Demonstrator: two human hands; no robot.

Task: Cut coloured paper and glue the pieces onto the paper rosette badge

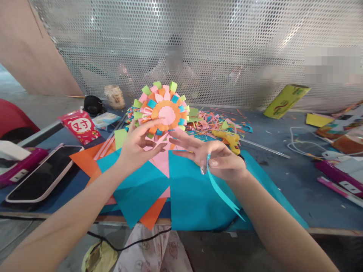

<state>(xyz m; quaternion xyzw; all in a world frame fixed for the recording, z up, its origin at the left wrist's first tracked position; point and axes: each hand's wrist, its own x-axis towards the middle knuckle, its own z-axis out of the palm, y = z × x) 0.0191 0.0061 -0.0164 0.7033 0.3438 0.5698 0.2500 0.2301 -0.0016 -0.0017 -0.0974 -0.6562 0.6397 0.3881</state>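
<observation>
My left hand (138,145) holds up a round paper flower (163,109) made of green, pink, orange and blue loops, pinching its lower edge with thumb and fingers. My right hand (211,155) reaches in from the right, its fingers stretched toward the flower's underside. A thin teal paper strip (224,194) is pinched between its thumb and ring finger and hangs down over my wrist. Below both hands lie teal sheets (193,196), orange sheets (85,158) and pink paper (161,160) on the table.
A yellow glue gun (229,139) lies just behind my right hand amid paper scraps (215,121). A phone (42,172) and a red packet (80,126) sit at left. White cable (300,145), pens and a yellow box (285,100) are at right. A perforated metal screen (198,45) backs the table.
</observation>
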